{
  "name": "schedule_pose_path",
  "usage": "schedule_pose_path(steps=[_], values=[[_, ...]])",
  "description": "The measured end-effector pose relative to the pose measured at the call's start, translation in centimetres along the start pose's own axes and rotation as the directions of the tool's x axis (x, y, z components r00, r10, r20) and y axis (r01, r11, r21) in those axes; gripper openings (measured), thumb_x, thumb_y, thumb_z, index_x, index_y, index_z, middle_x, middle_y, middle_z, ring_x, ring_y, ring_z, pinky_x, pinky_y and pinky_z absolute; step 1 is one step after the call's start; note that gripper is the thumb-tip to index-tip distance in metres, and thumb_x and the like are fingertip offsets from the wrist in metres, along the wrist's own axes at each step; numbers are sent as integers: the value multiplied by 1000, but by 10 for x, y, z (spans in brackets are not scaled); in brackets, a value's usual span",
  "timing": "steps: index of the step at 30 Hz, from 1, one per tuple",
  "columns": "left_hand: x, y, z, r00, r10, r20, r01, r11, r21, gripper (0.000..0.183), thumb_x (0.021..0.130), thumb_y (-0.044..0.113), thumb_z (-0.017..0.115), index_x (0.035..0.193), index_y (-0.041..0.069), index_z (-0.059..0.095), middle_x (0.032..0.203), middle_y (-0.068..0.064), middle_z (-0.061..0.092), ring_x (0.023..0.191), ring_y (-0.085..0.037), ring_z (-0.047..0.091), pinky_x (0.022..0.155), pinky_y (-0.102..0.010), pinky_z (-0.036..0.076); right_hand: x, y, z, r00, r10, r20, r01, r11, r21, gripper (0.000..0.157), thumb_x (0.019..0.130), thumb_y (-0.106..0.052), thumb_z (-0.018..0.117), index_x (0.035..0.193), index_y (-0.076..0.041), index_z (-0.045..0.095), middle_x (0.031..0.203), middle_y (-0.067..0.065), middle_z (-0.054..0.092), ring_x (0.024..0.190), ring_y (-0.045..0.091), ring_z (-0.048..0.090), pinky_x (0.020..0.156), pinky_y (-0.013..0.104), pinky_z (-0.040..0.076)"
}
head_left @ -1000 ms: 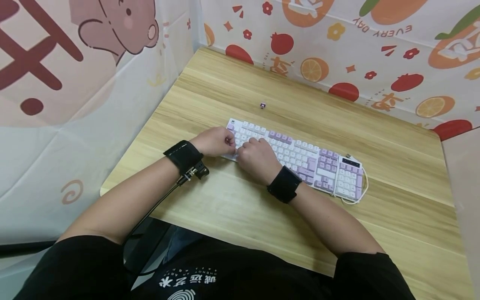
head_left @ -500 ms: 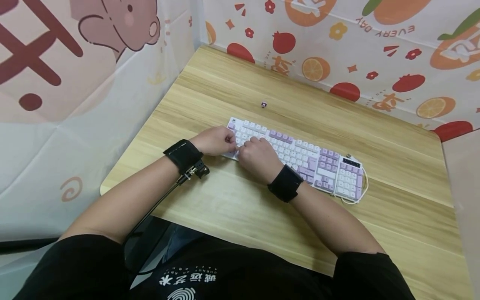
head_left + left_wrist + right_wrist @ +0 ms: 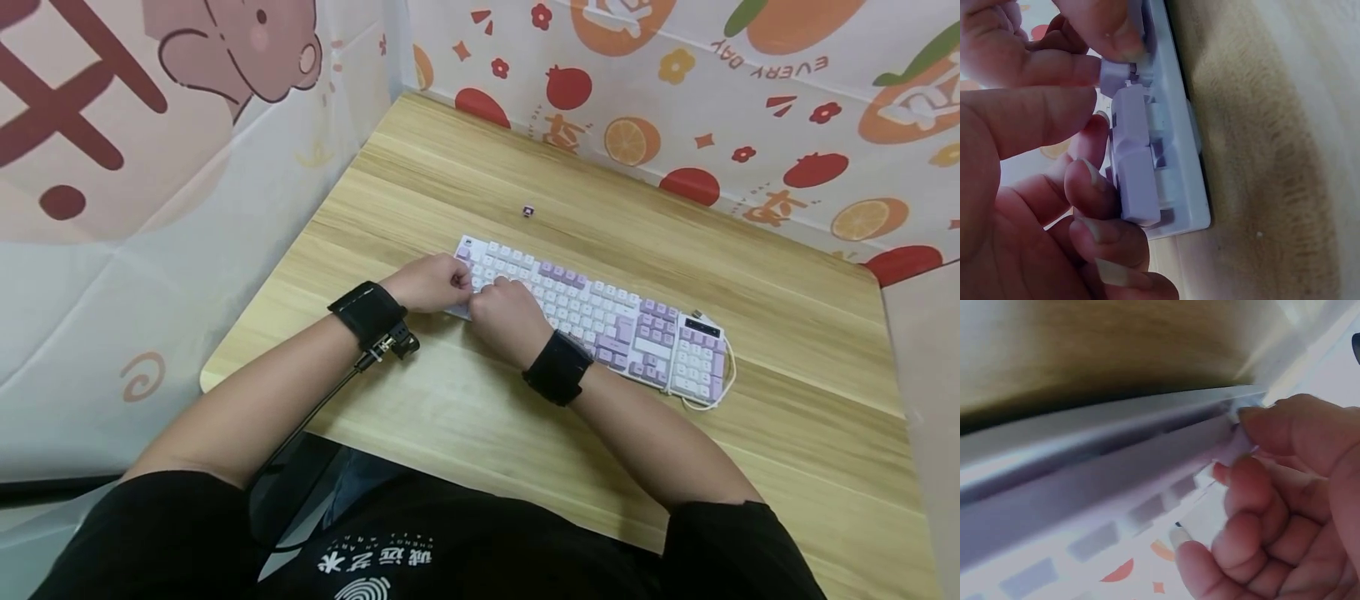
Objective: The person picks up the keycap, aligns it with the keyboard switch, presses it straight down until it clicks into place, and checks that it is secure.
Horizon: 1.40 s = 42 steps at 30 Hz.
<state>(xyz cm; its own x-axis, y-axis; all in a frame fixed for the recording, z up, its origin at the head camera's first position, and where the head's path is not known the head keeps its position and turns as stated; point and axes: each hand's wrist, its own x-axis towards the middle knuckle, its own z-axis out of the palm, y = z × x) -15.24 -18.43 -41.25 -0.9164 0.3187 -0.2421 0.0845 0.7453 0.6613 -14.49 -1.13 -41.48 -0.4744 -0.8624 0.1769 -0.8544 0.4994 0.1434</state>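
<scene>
A white and lilac keyboard lies on the wooden table. Both hands meet at its near left corner. In the left wrist view a lilac keycap sits tilted out of line with its row. The right hand pinches this keycap between thumb and index finger; the right wrist view shows the thumb at the keyboard's front edge. The left hand has its fingers bent close over the neighbouring lilac keycaps. Whether its thumb and index finger grip anything cannot be made out.
A small dark purple and white piece lies on the table behind the keyboard. A white cable loops round the keyboard's right end. Printed cloth hangs behind and to the left.
The right hand and wrist have shifted slightly left, towards the left hand. The left hand, the keyboard and the small piece stay in place.
</scene>
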Motion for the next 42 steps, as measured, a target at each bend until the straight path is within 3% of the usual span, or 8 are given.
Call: schedule_pose_path(steps=[9, 13, 18, 21, 23, 29, 37, 42], values=[[0, 2, 0, 1000, -23, 5, 23, 1000, 2, 12, 82, 21, 65, 84, 10, 63, 88, -7, 64, 76, -21, 54, 68, -33, 44, -2, 6, -2, 999, 7, 51, -5, 999, -36, 25, 85, -6, 56, 62, -15, 64, 59, 0, 62, 55, 17, 49, 45, 32, 44], [2, 3, 1, 1000, -18, 5, 18, 1000, 10, 15, 82, 24, 67, 85, 10, 62, 86, -7, 63, 76, -21, 54, 68, -33, 44, 6, 21, -4, 983, 99, 156, -127, 975, 182, 25, 82, -23, 66, 58, -19, 64, 56, -4, 58, 52, 13, 47, 42, 31, 41], [5, 6, 3, 1000, -13, 13, 12, 1000, 17, 16, 80, 25, 68, 84, 11, 61, 85, -6, 63, 74, -21, 53, 66, -33, 43, 24, 45, -5, 881, 209, 424, -400, 808, 433, 27, 66, -39, 82, 63, -18, 64, 67, -5, 61, 58, 13, 51, 47, 30, 41], [6, 6, 4, 1000, -22, 16, 22, 1000, 19, 16, 79, 24, 69, 84, 11, 61, 84, -6, 62, 74, -21, 53, 65, -33, 43, 32, 54, -4, 816, 210, 539, -475, 776, 416, 40, 61, -46, 84, 68, -15, 59, 71, -1, 60, 62, 16, 52, 50, 31, 41], [6, 4, 4, 1000, -30, 11, 29, 999, 30, 17, 78, 24, 71, 83, 11, 61, 84, -5, 61, 73, -21, 52, 64, -33, 42, 34, 56, -2, 798, 196, 569, -476, 785, 397, 45, 61, -49, 83, 69, -14, 57, 72, 0, 57, 63, 17, 51, 50, 31, 40], [6, 1, 6, 999, -40, 8, 40, 999, 28, 14, 78, 22, 70, 81, 11, 61, 80, -5, 59, 69, -21, 51, 60, -32, 40, 28, 56, 5, 847, 158, 508, -412, 799, 439, 46, 65, -52, 79, 66, -14, 54, 67, -1, 54, 60, 16, 49, 49, 30, 37], [6, 1, 2, 999, -32, -9, 32, 999, -2, 17, 87, 24, 55, 78, 11, 58, 74, -3, 54, 67, -20, 49, 58, -31, 38, 8, 42, 3, 939, 88, 333, -187, 942, 280, 44, 74, -56, 70, 84, -17, 51, 68, -3, 55, 61, 16, 50, 49, 36, 41], [5, 6, -9, 998, -55, -32, 55, 998, -18, 19, 89, 26, 55, 83, 9, 62, 79, -5, 58, 68, -20, 50, 59, -31, 41, 4, 37, 6, 965, 61, 254, -124, 963, 239, 29, 83, -43, 63, 80, -16, 52, 67, -3, 55, 59, 15, 49, 47, 36, 42]])
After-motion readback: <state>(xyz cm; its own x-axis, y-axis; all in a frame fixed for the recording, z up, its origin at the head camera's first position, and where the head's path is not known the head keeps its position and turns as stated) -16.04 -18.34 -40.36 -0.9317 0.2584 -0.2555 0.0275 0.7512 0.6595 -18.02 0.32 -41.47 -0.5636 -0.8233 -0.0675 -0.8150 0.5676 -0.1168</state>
